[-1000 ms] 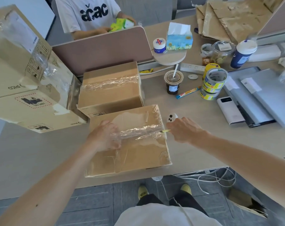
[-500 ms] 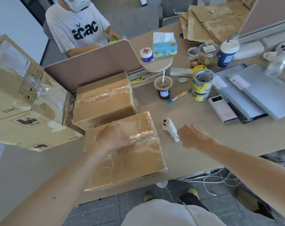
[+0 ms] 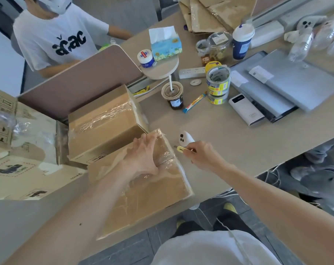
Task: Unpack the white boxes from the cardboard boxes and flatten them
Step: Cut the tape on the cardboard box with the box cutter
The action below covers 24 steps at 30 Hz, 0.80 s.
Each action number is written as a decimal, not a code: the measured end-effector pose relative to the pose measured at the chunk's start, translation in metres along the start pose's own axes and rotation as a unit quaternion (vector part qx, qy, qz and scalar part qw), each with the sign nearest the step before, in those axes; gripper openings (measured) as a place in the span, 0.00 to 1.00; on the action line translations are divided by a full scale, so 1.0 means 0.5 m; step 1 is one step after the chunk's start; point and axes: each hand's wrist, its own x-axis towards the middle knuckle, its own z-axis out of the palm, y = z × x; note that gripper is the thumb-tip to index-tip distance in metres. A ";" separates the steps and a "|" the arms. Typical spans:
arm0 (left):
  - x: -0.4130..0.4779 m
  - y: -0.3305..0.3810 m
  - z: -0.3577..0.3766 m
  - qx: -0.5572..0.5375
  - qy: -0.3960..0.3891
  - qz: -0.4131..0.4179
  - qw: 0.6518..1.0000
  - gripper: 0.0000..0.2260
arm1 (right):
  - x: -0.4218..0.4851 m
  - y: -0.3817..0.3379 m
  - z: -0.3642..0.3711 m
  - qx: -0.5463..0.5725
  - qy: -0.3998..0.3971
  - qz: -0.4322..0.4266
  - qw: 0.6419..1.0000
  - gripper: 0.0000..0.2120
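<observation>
large cardboard box (image 3: 24,150): far left on the table (image 3: 238,142), with printed marks and loose clear film on it; its inside does not show.
middle cardboard box (image 3: 103,123): just right of the large one, against the brown divider (image 3: 80,83); flaps shut under clear tape, contents hidden.
near cardboard box (image 3: 147,197): at the table's front edge, its far side against the middle box; closed and wrapped in clear film, contents hidden.
left hand (image 3: 143,155): flat on top of the near box, fingers straight and spread, pointing away.
tissue box (image 3: 165,44): on a small round shelf, one tissue standing out of its top; a small white-lidded jar (image 3: 145,57) sits beside it.
drink cup (image 3: 172,96): clear, lid with a straw; a dark drink sits low inside.
cutter (image 3: 182,149): yellow, just right of the near box's far corner, tip toward the box.
white controller (image 3: 186,138): on the table just behind the cutter.
right hand (image 3: 202,155): fingers curled, pinching the cutter's back end.
flattened cardboard (image 3: 204,14): piled at the far edge.
tape rolls (image 3: 217,83): stacked, hollow cores facing up.
clear jar (image 3: 218,44): lidded; yellowish pieces inside, too blurred to name.
blue cup (image 3: 241,42): white lid on, contents hidden.
plastic bottles (image 3: 304,44): clear, lying at the far right.
</observation>
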 end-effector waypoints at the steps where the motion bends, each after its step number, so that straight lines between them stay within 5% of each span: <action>1: 0.001 0.000 0.003 -0.004 0.008 0.002 1.000 0.52 | 0.002 -0.003 0.005 0.016 -0.005 0.008 1.000 0.14; 18: 0.005 -0.013 0.004 -0.060 0.031 0.010 0.998 0.49 | 0.031 -0.010 0.040 0.140 -0.036 0.013 0.989 0.10; 24: 0.005 -0.017 0.003 -0.061 0.023 0.006 0.998 0.47 | 0.046 -0.012 0.037 0.089 -0.045 -0.015 0.995 0.20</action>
